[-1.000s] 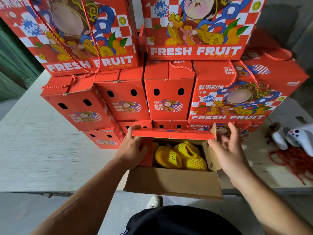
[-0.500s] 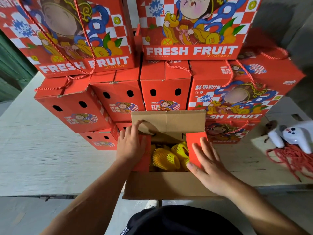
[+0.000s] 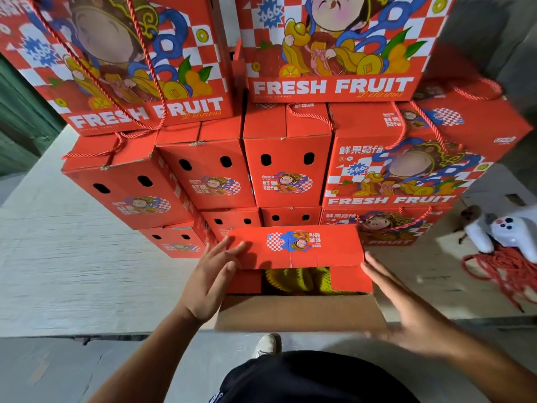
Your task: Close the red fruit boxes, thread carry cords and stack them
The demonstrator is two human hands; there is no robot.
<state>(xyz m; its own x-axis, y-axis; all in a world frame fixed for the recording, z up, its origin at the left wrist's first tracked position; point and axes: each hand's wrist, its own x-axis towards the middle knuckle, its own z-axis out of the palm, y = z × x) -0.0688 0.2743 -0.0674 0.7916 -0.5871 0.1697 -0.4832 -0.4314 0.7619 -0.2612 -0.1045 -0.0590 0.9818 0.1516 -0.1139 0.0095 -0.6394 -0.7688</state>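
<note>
The open box (image 3: 299, 286) sits at the near edge of the pale, grainy surface (image 3: 72, 271), a rectangular carton of corrugated cardboard — glossy red outside, plain brown on the near flap (image 3: 299, 314) that hangs toward the person. Its long axis runs left to right. The far flap (image 3: 296, 247) is folded down over the top, printed cartoon emblem upside down to the viewer, and two small red side flaps lie under it. Through the gap that remains, yellow fruit in foam netting (image 3: 296, 282) shows inside.

The left hand (image 3: 213, 279) lies flat with straight fingers on the far flap's left end. The right hand (image 3: 404, 309) is spread wide beside the box's right edge, blurred — contact is hard to judge.

Behind rises the stack of closed red boxes (image 3: 261, 167), some end-on with paired oval holes, some showing "FRESH FRUIT" fronts, twisted red cords (image 3: 308, 116) looped over them. To the right, a tangle of loose red cord (image 3: 505, 271) lies beside a white controller (image 3: 514, 234).
</note>
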